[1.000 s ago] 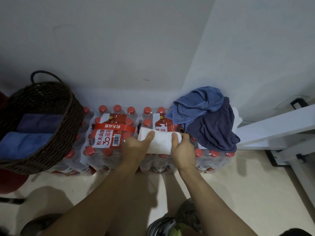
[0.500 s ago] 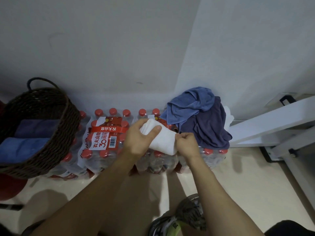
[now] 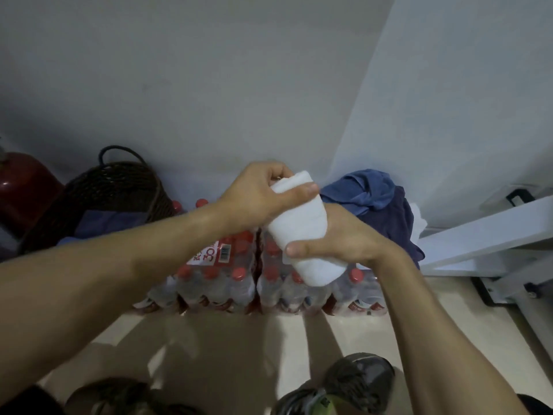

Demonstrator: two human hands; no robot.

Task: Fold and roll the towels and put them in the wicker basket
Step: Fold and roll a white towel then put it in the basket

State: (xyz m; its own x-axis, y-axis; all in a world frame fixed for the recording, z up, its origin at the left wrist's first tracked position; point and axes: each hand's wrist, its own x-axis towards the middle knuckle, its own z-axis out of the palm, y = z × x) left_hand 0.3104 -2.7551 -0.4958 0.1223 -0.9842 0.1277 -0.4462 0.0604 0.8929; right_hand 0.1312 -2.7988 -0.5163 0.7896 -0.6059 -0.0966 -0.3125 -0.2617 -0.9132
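A rolled white towel is held up in the air, tilted, above the packs of bottles. My left hand grips its upper end, thumb across the front. My right hand grips its lower half from the right, thumb on the front. The dark wicker basket stands at the left with rolled blue towels inside, partly hidden by my left forearm. A heap of unfolded blue towels lies at the right on the packs.
Shrink-wrapped packs of red-capped water bottles stand against the wall and serve as the work surface. A dark red cylinder is at the far left. A white metal frame reaches in from the right. My shoes are on the pale floor below.
Both hands have lifted the rolled white towel off the bottle packs and turned it from lying flat to nearly upright. The camera view has shifted, so the basket sits farther right.
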